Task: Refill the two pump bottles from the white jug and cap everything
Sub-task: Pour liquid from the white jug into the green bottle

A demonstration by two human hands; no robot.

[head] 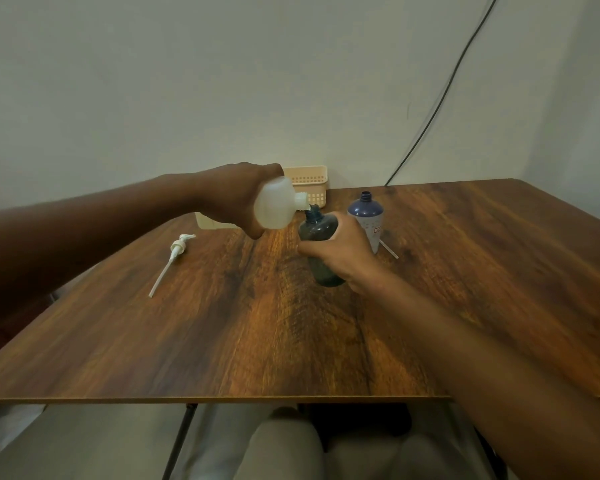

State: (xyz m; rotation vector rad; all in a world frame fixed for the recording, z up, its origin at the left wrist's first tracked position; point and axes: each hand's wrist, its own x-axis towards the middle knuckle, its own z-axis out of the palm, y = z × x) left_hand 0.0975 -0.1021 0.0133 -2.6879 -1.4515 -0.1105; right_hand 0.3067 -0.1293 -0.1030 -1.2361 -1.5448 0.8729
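My left hand (234, 199) grips the white jug (277, 206), tipped sideways with its open spout right at the mouth of a dark translucent bottle (317, 230). My right hand (340, 249) holds that bottle around its middle as it stands on the wooden table (257, 341). A second, blue bottle (366, 213) with a white label stands uncapped just to the right. One white pump head (178, 249) with its long tube lies on the table at the left. A thin tube (389, 250) pokes out behind the blue bottle; the rest is hidden.
A peach plastic basket (310, 183) stands against the wall behind the jug. A pale box (208, 221) peeks out under my left wrist. A black cable (440, 98) runs down the wall to the table's back edge. My knees are below the front edge.
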